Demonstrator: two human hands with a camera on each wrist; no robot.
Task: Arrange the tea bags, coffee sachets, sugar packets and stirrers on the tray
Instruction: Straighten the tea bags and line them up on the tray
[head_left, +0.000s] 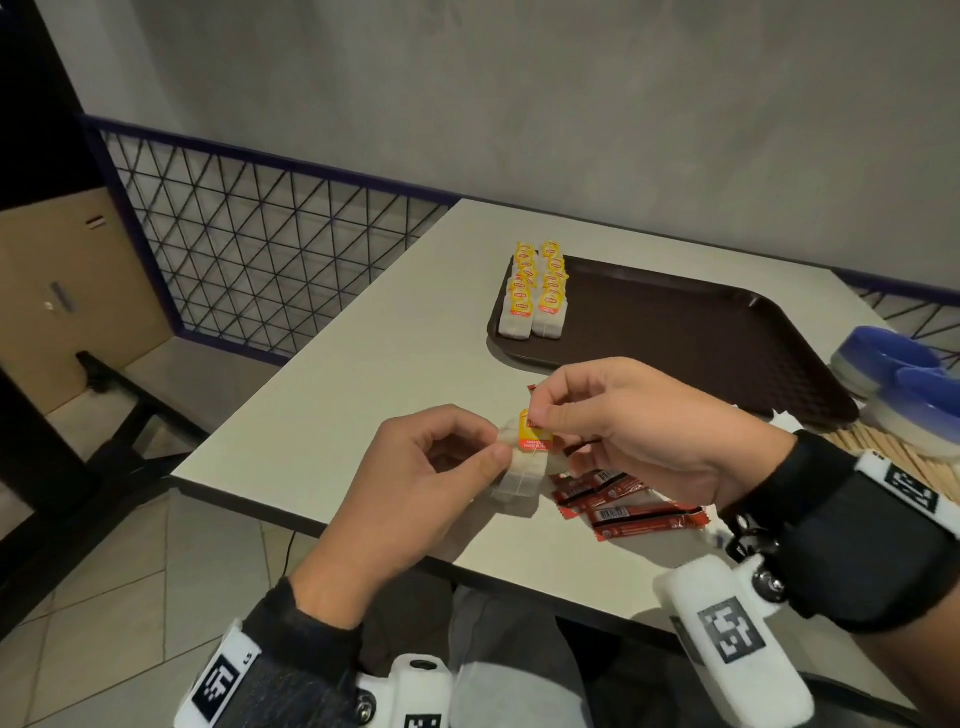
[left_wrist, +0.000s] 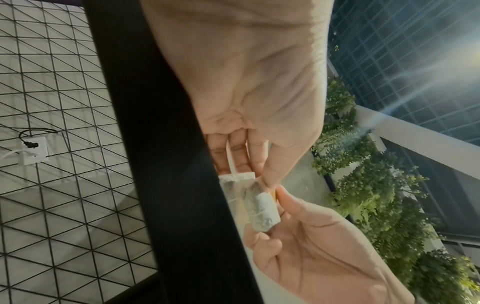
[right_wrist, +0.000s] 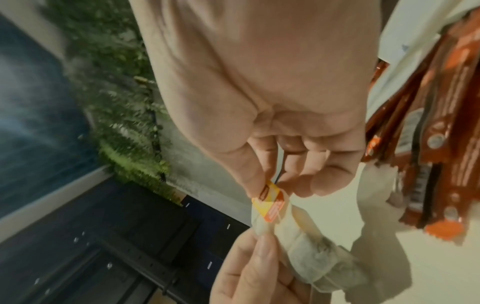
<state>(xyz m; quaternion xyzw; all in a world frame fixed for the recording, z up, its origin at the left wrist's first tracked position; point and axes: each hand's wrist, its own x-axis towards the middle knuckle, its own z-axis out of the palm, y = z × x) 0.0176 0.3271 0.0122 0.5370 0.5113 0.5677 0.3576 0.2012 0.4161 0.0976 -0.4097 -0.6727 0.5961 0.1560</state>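
Observation:
Above the near part of the table both hands hold one white tea bag (head_left: 519, 480). My left hand (head_left: 457, 452) pinches the bag's top edge between thumb and forefinger. My right hand (head_left: 597, 415) pinches its yellow and red tag (head_left: 535, 434). The right wrist view shows the tag (right_wrist: 270, 202) at my right fingertips and the tea bag (right_wrist: 319, 253) hanging below. In the left wrist view the tea bag (left_wrist: 262, 209) hangs between the two hands. Several tea bags (head_left: 532, 291) lie in two rows at the left end of the brown tray (head_left: 701, 332). Red coffee sachets (head_left: 623, 506) lie loose under my right hand.
Wooden stirrers (head_left: 893, 457) lie at the right edge beside stacked blue and white bowls (head_left: 904, 384). A black wire fence (head_left: 270, 244) runs past the table's left side. The table's (head_left: 337, 395) near edge is just below my hands.

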